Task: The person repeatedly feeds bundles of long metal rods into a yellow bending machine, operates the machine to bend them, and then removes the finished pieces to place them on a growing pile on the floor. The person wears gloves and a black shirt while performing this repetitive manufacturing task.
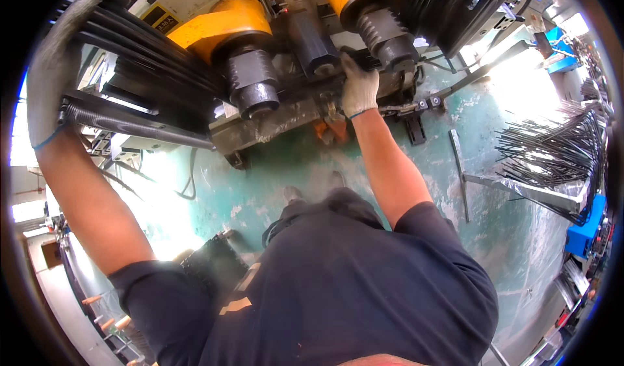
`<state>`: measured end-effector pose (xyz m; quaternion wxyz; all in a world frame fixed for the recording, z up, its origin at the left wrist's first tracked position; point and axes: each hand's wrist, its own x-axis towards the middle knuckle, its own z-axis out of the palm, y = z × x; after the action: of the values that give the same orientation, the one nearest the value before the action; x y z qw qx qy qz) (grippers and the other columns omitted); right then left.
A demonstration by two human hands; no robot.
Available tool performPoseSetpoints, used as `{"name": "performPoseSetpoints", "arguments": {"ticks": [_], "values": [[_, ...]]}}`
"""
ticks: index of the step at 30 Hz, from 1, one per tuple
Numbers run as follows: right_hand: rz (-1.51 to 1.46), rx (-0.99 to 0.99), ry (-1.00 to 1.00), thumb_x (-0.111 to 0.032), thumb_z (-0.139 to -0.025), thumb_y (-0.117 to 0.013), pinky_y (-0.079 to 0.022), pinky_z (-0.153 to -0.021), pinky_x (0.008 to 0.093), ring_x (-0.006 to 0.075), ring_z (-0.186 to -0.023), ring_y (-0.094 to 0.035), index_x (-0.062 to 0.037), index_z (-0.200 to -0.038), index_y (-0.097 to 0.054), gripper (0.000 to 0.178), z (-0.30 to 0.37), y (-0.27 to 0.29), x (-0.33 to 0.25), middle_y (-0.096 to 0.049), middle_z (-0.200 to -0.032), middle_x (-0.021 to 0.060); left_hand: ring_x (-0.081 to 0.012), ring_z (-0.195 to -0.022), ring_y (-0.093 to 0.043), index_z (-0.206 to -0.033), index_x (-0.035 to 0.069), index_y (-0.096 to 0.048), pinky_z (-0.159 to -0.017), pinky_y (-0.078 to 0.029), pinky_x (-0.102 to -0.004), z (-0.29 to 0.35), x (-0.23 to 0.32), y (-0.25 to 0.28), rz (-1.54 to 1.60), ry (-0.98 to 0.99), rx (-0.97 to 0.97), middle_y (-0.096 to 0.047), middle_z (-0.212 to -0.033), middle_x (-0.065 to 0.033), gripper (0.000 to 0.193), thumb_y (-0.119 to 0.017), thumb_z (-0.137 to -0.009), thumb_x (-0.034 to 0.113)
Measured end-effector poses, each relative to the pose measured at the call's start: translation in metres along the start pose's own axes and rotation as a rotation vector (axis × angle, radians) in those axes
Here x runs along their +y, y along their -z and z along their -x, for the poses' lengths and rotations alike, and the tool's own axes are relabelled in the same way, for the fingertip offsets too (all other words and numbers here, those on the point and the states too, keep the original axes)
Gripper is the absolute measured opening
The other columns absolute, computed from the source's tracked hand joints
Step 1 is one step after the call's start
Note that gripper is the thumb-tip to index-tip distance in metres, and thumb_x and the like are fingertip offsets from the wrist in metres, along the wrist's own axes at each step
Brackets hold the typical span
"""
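My left hand [57, 67], in a grey-white knit glove, reaches far up at the left edge, beside a stack of long dark bars [149, 51]. Its fingers are smeared near the far ends of the bars, and I cannot tell if they grip one. My right hand [361, 88], also gloved, is at the front of a machine, with its fingers bent at a dark part between two ridged metal spindles [252, 77] [383, 31]. What those fingers hold is mostly hidden. A dark cylinder [312, 41] stands just left of that hand.
Yellow machine housings [224, 22] sit behind the spindles. A metal ledge [266, 129] runs below them. On the right, a pile of thin dark rods [552, 148] rests on a metal stand [520, 187]. A blue box [585, 228] is near it. A black crate-like object [214, 262] lies at lower left.
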<state>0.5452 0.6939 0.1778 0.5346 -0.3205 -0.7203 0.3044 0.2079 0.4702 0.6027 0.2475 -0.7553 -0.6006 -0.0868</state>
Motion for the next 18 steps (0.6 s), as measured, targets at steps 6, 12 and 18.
{"name": "performPoseSetpoints", "arguments": {"ticks": [6, 12, 18], "values": [[-0.656, 0.059, -0.583, -0.001, -0.089, -0.074, -0.049, -0.094, 0.0333, 0.0189, -0.102, -0.067, 0.0039, -0.107, -0.072, 0.018, -0.007, 0.002, -0.010, -0.072, -0.114, 0.0091, -0.0197, -0.069, -0.074, -0.091, 0.002, -0.079, -0.048, -0.057, -0.0240, -0.036, 0.067, -0.017, -0.230, 0.016, 0.125, -0.077, -0.086, -0.0164, 0.029, -0.064, -0.101, 0.025], [-0.703, 0.114, -0.640, -0.005, -0.089, -0.077, -0.049, -0.094, 0.0339, 0.0198, -0.102, -0.065, 0.0052, -0.121, -0.062, 0.037, -0.007, -0.006, -0.009, -0.071, -0.115, 0.0105, -0.0257, -0.110, -0.067, -0.127, 0.011, -0.066, -0.089, -0.054, -0.0314, -0.003, 0.020, 0.010, -0.197, 0.200, -0.131, -0.069, -0.127, -0.0112, 0.039, -0.061, -0.091, -0.004], [-0.841, 0.185, -0.933, -0.008, -0.088, -0.076, -0.050, -0.090, 0.0348, 0.0206, -0.096, -0.064, 0.0038, -0.122, -0.063, 0.038, -0.018, 0.006, -0.035, -0.070, -0.109, 0.0110, -0.0195, -0.111, -0.072, -0.144, 0.021, -0.059, -0.093, -0.060, -0.0336, -0.009, 0.068, 0.009, -0.245, 0.091, -0.060, -0.072, -0.127, -0.0105, 0.044, -0.052, -0.104, 0.006]]}}
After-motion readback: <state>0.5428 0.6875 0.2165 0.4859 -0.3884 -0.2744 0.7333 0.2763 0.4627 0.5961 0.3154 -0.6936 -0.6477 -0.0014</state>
